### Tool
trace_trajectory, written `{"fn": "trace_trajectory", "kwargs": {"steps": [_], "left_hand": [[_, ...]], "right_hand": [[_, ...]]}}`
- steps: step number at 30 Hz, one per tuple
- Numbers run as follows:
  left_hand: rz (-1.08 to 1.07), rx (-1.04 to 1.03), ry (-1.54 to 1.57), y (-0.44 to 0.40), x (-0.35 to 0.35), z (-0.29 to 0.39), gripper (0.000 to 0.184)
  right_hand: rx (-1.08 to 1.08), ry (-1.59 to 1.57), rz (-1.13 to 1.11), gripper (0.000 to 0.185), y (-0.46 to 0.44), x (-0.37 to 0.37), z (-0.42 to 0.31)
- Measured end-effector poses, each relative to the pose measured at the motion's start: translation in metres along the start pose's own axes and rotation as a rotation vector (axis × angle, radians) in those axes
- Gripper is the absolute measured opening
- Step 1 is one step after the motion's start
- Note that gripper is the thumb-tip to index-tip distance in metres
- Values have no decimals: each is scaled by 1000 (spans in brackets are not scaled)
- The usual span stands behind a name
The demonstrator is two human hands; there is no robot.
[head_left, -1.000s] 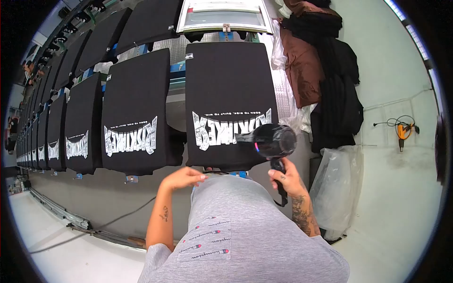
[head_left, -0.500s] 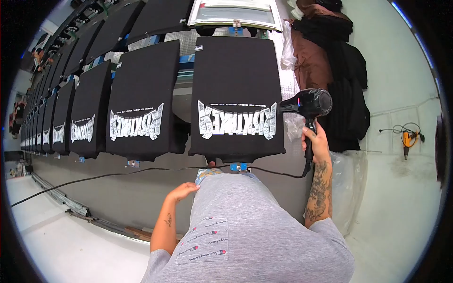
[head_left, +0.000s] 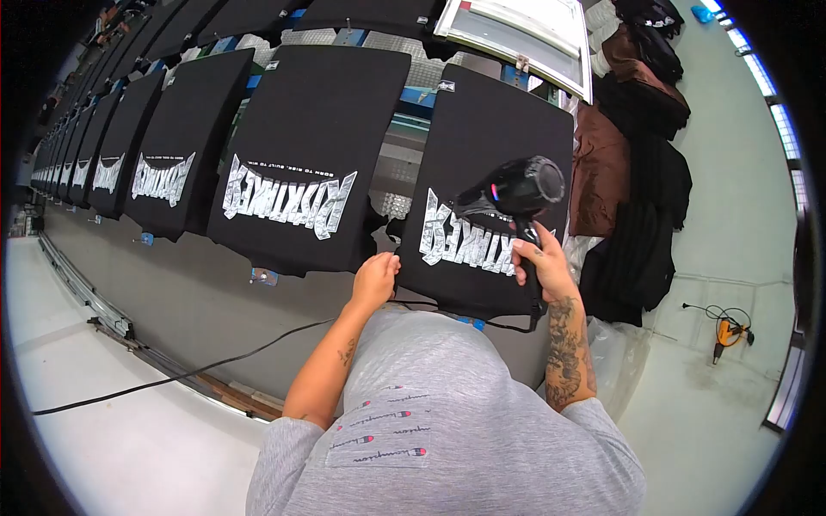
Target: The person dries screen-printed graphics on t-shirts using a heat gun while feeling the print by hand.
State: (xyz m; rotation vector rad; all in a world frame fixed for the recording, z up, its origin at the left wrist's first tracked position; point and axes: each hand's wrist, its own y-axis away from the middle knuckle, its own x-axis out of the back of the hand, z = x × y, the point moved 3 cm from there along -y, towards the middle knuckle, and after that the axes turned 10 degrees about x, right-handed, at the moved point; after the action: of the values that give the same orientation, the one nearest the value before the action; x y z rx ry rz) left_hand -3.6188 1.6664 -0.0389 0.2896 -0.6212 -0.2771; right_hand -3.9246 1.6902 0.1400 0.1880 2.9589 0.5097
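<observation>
My right hand is wrapped round the handle of a black hair dryer. The dryer's nozzle points left, over the white lettering of a black T-shirt stretched on a flat board; dryer and hand cover part of the print. My left hand is at that shirt's lower left corner, beside the gap to the neighbouring black T-shirt. Its fingers are curled closed, and what they may hold is hidden. Below it, the dryer's black cord trails off to the left.
Several more boards with printed black shirts run away to the left. A white-framed screen stands behind the right board. Dark and brown garments are piled at right. An orange heat gun hangs on the pale surface farther right.
The view has shifted left, so the boards appear farther right. The hair dryer has moved left from beside the shirt to over its print. My left hand has risen to the shirt's corner, fingers closing.
</observation>
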Motion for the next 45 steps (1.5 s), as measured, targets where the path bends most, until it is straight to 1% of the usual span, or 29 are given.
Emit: {"fn": "trace_trajectory", "kwargs": {"steps": [1, 2, 5, 6, 7, 9, 11, 13, 15, 17, 18, 21, 25, 29, 33, 36, 40, 45], "left_hand": [[44, -121, -156, -3, 3, 11, 24], [8, -77, -166, -5, 4, 18, 20], [187, -253, -179, -16, -3, 20, 29], [130, -246, -227, -18, -6, 16, 42], [128, -261, -223, -19, -8, 15, 44], [124, -292, -214, -22, -15, 11, 46], [153, -295, -230, -24, -23, 3, 49], [172, -291, -222, -25, -27, 3, 51], [183, -279, -187, -27, -32, 6, 51], [178, -219, -161, -30, -39, 10, 56], [186, -196, -152, -32, -44, 11, 58], [220, -113, -117, -38, -57, 13, 64], [293, -102, -126, -40, -61, 15, 66], [264, -90, -142, -41, -62, 15, 67], [311, -101, -128, -39, -63, 17, 65], [329, -84, -133, -37, -62, 19, 64], [343, -90, -155, -36, -61, 19, 62], [328, -130, -171, -32, -58, 22, 61]], "right_hand": [[2, 4, -29, 44, -8, -12, -1], [0, 9, -41, 44, -14, -24, -4], [-17, 32, -96, 47, -24, -41, 0], [-50, 55, -107, 55, -22, -43, 1], [-109, 26, -95, 63, -15, -47, 0], [-161, 30, -152, 67, -1, -50, 2], [-219, 12, -159, 68, 17, -51, 5], [-211, 38, -164, 54, 33, -48, 9], [-206, 26, -138, 54, 46, -39, 15], [-206, 17, -108, 54, 60, -28, 13], [-208, -31, -52, 48, 68, -21, 12], [-196, -72, 54, 46, 92, 9, 15], [-164, -113, 197, 44, 127, 55, 27], [-142, -118, 338, 42, 160, 96, 28], [-129, -118, 387, 40, 177, 128, 31], [-100, -107, 391, 36, 168, 144, 31], [-44, -78, 409, 30, 134, 166, 32], [-11, -45, 420, 28, 87, 167, 14]]}}
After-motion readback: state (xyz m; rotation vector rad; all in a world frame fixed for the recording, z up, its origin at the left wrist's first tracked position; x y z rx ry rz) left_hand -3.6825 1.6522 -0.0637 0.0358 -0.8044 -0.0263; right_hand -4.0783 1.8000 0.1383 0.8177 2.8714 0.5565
